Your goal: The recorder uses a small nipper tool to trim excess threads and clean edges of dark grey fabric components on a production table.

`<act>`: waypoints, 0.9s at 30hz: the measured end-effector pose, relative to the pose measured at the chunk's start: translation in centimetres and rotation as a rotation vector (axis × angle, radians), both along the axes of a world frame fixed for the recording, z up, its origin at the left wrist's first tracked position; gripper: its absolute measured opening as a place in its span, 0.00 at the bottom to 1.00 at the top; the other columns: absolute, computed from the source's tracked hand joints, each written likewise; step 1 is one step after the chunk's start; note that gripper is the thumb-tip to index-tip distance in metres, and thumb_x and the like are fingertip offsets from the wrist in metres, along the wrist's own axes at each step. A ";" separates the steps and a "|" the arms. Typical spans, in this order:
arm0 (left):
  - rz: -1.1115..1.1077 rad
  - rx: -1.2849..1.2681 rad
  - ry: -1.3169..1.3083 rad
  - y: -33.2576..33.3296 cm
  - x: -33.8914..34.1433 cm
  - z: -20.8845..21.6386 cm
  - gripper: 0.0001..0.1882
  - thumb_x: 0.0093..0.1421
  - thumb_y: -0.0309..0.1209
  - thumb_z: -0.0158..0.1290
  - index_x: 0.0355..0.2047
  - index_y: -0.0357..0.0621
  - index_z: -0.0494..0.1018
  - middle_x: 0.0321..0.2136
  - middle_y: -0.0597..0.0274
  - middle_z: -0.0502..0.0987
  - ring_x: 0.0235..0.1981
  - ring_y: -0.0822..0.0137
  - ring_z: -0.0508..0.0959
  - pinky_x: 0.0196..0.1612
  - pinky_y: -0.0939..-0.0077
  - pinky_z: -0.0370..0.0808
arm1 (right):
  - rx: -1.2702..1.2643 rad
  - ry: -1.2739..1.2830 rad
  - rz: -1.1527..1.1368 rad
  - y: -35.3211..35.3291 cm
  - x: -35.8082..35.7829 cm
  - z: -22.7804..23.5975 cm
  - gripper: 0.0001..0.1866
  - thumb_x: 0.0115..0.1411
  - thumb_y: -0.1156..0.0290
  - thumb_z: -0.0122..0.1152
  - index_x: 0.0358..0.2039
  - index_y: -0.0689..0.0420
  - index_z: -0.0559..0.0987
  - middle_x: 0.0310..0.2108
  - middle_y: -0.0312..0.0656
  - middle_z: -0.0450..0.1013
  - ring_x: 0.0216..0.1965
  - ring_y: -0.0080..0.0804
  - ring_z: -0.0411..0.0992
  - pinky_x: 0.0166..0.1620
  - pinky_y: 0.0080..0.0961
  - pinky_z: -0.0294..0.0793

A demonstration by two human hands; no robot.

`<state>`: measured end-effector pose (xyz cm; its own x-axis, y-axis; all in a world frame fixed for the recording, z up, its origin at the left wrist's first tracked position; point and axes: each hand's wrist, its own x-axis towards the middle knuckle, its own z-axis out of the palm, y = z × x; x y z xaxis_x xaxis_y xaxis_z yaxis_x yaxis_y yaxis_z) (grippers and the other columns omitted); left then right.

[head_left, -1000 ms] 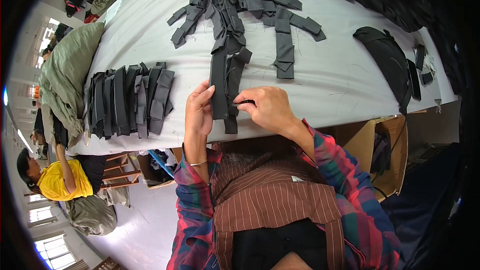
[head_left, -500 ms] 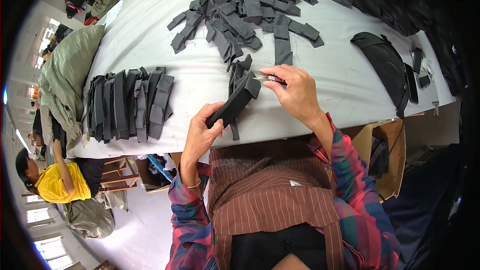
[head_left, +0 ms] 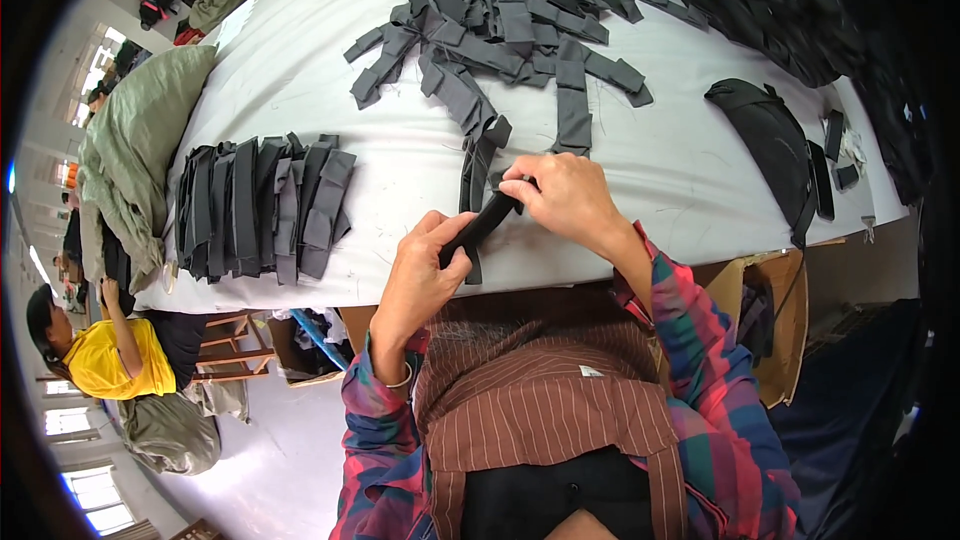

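My left hand (head_left: 424,265) is closed round the near end of a dark grey fabric strip (head_left: 484,227), held slantwise just above the table edge. At the strip's far end, the thumb and fingers of my right hand (head_left: 566,196) pinch it. Whether thread snips are still inside the right hand is hidden. Beneath and beside the held strip, more linked grey strips (head_left: 474,176) run back to a tangled heap of fabric strips (head_left: 500,15). To the left of my hands lies a row of stacked grey strips (head_left: 262,208).
The white-covered table (head_left: 400,150) carries loose threads. Green cloth (head_left: 150,130) lies at its left end; a black pouch (head_left: 765,135) and a phone (head_left: 820,180) lie right. Below are cardboard boxes (head_left: 790,320). A person in yellow (head_left: 120,358) is at the far left.
My right hand has moved down and left onto the strip's end; the snips it held are now out of sight. The strip has turned and dropped slightly, while my left hand keeps its grip.
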<state>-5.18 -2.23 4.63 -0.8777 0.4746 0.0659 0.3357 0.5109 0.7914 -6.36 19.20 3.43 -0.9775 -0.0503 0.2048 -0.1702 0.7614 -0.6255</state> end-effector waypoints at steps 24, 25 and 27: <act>-0.131 1.593 -0.935 -2.7 0.1 -2.6 0.41 0.59 0.50 0.53 0.65 0.43 0.50 0.58 0.42 0.62 0.55 0.44 0.68 0.56 0.58 0.71 | -1.238 -0.228 0.013 -0.1 3.8 -2.9 0.06 0.57 0.73 0.64 0.35 0.59 0.79 0.27 0.27 0.71 0.28 0.12 0.65 0.33 0.12 0.65; -0.165 1.605 -0.900 -1.7 0.5 -3.0 0.41 0.59 0.50 0.53 0.65 0.45 0.50 0.59 0.45 0.61 0.57 0.45 0.65 0.58 0.55 0.68 | -1.305 -0.205 -0.059 -0.5 4.0 -2.9 0.06 0.57 0.74 0.63 0.36 0.59 0.79 0.27 0.27 0.72 0.29 0.12 0.66 0.33 0.12 0.65; -0.150 1.486 -0.793 0.1 1.5 -4.6 0.37 0.60 0.50 0.53 0.62 0.43 0.55 0.59 0.49 0.62 0.62 0.49 0.60 0.62 0.46 0.59 | -1.371 -0.165 -0.161 -2.0 4.4 -2.6 0.06 0.58 0.76 0.60 0.37 0.60 0.79 0.28 0.29 0.73 0.30 0.12 0.67 0.35 0.12 0.66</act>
